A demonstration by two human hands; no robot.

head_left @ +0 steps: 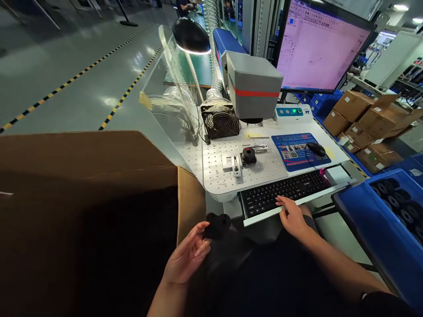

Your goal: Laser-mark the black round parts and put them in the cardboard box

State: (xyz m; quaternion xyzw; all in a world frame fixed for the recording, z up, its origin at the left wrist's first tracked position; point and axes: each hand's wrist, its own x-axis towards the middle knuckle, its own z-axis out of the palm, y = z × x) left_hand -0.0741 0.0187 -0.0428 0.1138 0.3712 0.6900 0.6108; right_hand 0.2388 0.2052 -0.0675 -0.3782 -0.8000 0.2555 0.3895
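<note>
Between the thumb and fingers of my left hand is a black part with a flange, held beside the cardboard box's edge. My right hand reaches to the front of the black keyboard; its fingers are stretched out and it holds nothing. Whether a fingertip presses a key, I cannot tell. On the perforated metal plate, a black round part with a small red light spot sits against metal stops. Above and behind it hangs the grey machine head with a red stripe.
A large cardboard box with a dark inside fills the left. A fan, a lamp and a monitor stand at the back. The mouse rests on a blue mat. At right, a blue bin holds black round parts.
</note>
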